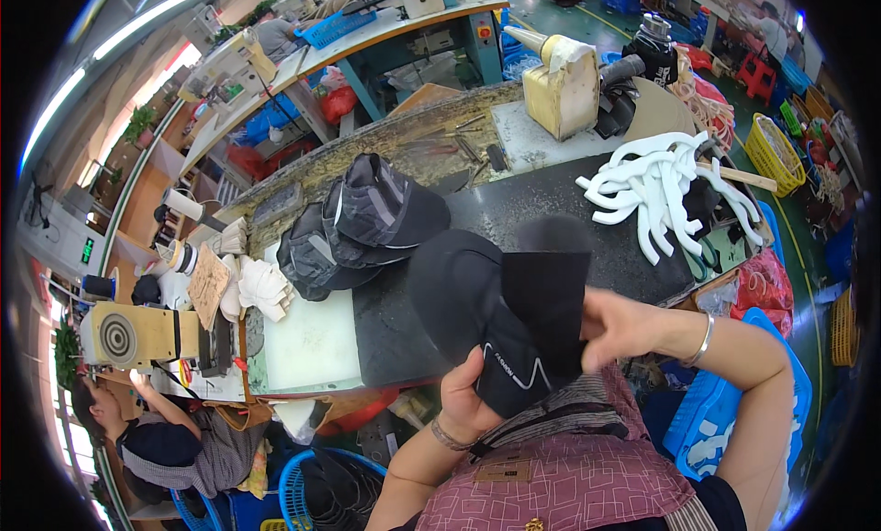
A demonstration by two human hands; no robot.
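Above the near edge of the table I hold a black cap (454, 279), with its rounded crown to the left and a dark flap standing up on the right. My left hand (462, 398) pinches its lower edge, beside white stitched marking on the side panel. Around the right edge of the cap my right hand (619, 329) is closed, and the fingers behind the fabric are partly hidden. Farther back and left, a pile of dark patterned caps (381, 210) rests on the table.
White curved strips (656, 187) lie heaped at the right beside scissors (705, 260). A yellowed block-shaped container with a nozzle (562, 95) stands at the back. Blue baskets (775, 347) flank me. At lower left a co-worker (174, 439) sits by a machine (138, 334).
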